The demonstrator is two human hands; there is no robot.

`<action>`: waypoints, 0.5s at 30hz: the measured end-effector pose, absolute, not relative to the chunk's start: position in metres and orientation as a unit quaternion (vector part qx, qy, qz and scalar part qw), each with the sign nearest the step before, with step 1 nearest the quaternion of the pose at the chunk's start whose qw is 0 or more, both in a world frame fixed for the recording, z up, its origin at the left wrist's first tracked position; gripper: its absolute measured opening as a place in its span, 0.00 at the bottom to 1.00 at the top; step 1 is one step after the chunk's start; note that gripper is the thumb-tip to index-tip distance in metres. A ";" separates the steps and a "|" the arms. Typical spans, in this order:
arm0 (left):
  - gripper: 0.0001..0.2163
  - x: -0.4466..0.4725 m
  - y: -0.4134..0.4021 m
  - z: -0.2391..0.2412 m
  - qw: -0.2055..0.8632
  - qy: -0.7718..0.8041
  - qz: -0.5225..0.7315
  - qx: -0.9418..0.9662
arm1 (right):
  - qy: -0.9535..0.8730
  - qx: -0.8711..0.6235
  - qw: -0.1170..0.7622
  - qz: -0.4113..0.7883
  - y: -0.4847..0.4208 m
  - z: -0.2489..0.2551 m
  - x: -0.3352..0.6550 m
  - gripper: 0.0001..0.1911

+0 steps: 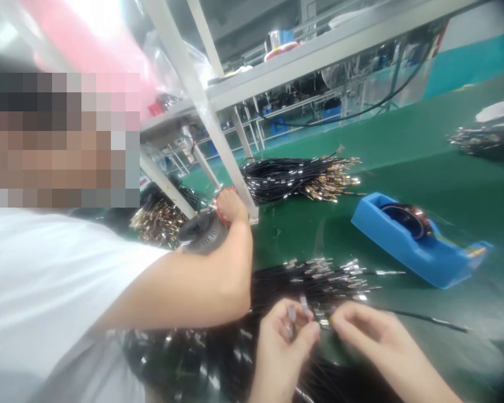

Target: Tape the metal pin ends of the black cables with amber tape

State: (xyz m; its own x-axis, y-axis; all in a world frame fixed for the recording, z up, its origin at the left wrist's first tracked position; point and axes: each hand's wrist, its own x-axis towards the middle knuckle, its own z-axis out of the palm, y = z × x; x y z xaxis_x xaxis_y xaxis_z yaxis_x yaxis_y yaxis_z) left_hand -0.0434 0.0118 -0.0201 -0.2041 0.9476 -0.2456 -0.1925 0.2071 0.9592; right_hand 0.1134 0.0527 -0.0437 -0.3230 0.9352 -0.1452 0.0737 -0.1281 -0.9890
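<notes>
Left hand [286, 330] & right hand [363, 324] pinch light, limp cable [428, 319]; grip at rigid metal connector [324, 322].

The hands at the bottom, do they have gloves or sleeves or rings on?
No. The left hand and right hand are both bare, with no gloves. No sleeve shows on either forearm as far as the picture reaches. I can see no ring, watch or bracelet, though the picture is blurry. The arm in the white T-shirt belongs to another person.
</notes>
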 end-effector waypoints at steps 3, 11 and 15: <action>0.16 -0.042 0.010 -0.016 0.536 0.556 0.535 0.342 | -0.562 -0.454 0.345 0.599 0.056 -0.031 0.119 0.19; 0.13 -0.044 0.008 -0.012 0.533 0.566 0.515 0.360 | -0.585 -0.428 0.343 0.597 0.066 0.000 0.120 0.10; 0.15 -0.045 0.006 -0.011 0.532 0.575 0.509 0.356 | -0.590 -0.405 0.324 0.620 0.069 0.005 0.117 0.07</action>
State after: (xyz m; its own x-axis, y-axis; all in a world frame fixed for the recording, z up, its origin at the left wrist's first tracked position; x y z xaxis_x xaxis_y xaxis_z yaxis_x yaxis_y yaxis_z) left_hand -0.0449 0.0056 -0.0114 -0.1794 0.9515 -0.2501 -0.1317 0.2287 0.9645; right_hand 0.1171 0.0691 0.0048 -0.4628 0.8784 -0.1194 0.0757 -0.0951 -0.9926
